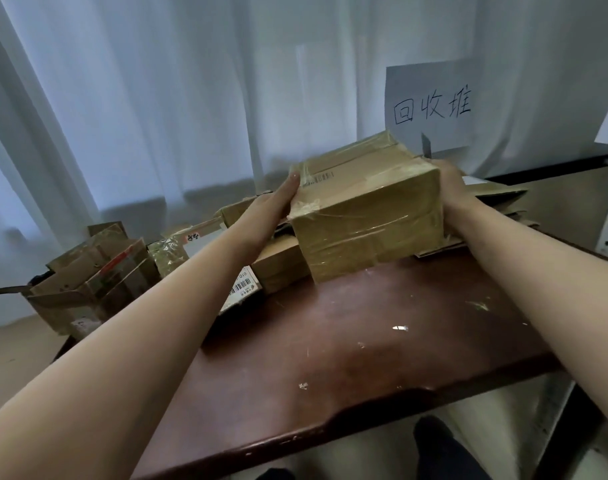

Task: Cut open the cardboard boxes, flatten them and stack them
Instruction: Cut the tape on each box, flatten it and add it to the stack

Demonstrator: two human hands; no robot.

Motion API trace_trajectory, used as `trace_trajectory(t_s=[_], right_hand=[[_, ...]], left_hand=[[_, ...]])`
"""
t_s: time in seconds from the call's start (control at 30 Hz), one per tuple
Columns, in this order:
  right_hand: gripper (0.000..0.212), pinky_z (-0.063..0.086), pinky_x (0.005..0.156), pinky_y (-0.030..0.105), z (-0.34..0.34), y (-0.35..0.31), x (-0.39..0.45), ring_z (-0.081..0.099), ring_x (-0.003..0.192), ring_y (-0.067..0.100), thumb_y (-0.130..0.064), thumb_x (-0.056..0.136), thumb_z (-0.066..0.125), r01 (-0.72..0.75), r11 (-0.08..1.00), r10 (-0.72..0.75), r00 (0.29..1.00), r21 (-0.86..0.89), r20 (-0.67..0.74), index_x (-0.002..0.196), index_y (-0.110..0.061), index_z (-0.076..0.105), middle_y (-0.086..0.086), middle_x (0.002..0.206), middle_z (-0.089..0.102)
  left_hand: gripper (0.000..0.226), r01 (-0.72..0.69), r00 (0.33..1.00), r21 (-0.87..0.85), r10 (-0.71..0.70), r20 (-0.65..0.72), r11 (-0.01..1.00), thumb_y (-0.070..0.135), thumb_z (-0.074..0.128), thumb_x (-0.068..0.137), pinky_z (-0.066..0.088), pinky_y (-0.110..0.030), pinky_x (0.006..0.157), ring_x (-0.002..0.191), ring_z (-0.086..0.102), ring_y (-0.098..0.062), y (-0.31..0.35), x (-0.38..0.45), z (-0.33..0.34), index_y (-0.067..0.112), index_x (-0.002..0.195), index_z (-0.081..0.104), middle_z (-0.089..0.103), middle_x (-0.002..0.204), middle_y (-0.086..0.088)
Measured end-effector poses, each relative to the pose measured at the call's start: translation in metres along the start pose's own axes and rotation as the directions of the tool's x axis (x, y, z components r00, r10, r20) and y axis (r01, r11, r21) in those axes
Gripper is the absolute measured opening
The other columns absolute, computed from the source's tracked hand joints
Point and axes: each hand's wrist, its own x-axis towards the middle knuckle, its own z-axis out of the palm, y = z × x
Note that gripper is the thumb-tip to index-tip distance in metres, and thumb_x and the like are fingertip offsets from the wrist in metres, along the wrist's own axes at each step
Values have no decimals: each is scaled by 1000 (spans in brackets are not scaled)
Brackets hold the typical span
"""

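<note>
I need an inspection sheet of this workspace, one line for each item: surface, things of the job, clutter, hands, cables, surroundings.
Surface: dark red-brown table, scuffed, with pale scraps on it.
Job's things: taped box, still sealed, held above the table; flattened cardboard lies behind it on the right; a blade tip shows above the right hand.
Clutter: opened boxes at the left edge, labelled cartons beside them.
Hands: left hand presses the box's left side; right hand grips its right side.
Cables: nothing seen.
Surroundings: white curtain; paper sign with handwritten characters.
</note>
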Motion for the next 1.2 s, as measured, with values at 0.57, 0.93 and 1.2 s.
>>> trace_trajectory(t_s=[0.57,0.93,1.2], right_hand=[[35,35,41,10,-1,29,-15,44,48,7,-22,102,39,-158,981,170,979,-113,113,70,-14,48,0,53,47],[54,35,33,11,5,56,-28,44,27,1,10,95,41,-205,901,379,801,-383,463,43,-5,48,-2,33,47],[46,45,60,23,-4,57,-12,54,64,13,-55,94,46,-190,974,210,961,-121,182,80,-16,67,5,81,62]], left_hand=[[10,-15,965,-144,52,258,989,6,62,85,56,-21,64,70,70,-10,-14,-1,-3,8,95,62,73,79,1],[21,18,853,-21,-4,522,1000,1,64,79,55,-22,77,83,70,-13,-26,-6,10,5,99,59,73,88,-2],[31,85,919,-70,-51,392,994,10,61,85,56,-25,76,92,70,-16,-41,-12,12,8,116,59,73,100,-5]])
